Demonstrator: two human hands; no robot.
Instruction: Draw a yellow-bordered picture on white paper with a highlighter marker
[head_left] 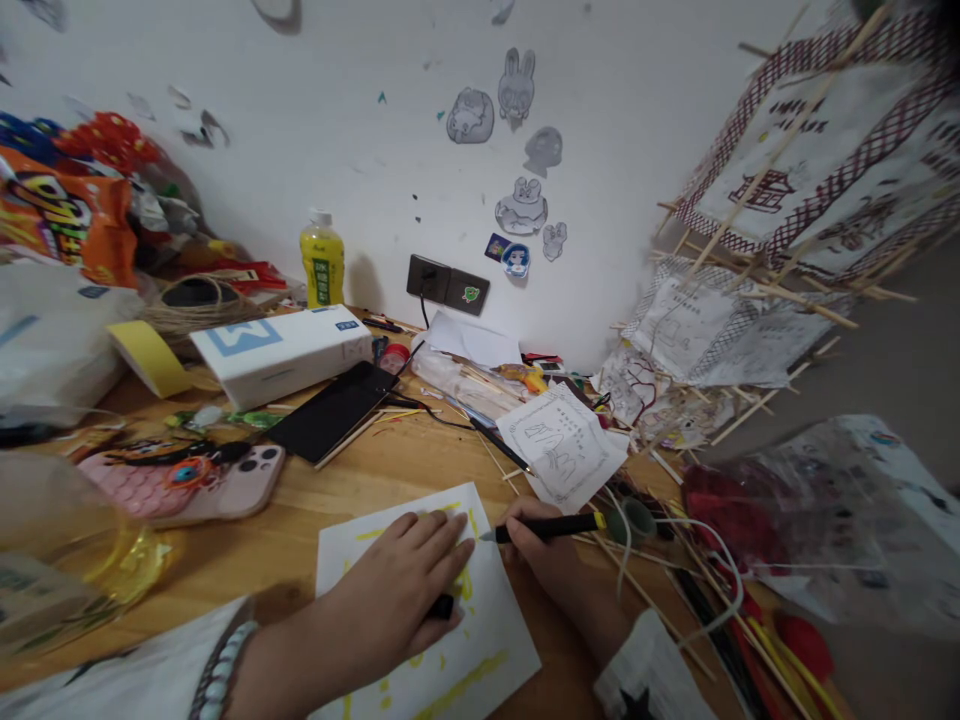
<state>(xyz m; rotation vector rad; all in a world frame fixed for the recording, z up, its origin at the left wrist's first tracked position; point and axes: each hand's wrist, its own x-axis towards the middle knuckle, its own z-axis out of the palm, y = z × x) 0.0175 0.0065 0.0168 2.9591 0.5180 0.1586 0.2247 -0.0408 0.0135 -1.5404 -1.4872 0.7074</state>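
Note:
A sheet of white paper with yellow marker strokes lies on the wooden table. My left hand rests across the sheet, fingers close together, and a black marker cap is tucked between its thumb and palm. In my right hand, closed in a pen grip, is a black marker with a yellow end. The marker's tip is at the paper's right edge, near my left fingertips; whether it touches the sheet I cannot tell. Behind my right hand lies a paper square with a line drawing.
A black phone, a pink-cased phone and a white box are to the left. Further back stands a yellow bottle. Thin sticks and a white cable clutter the right, below a paper-and-stick lantern frame.

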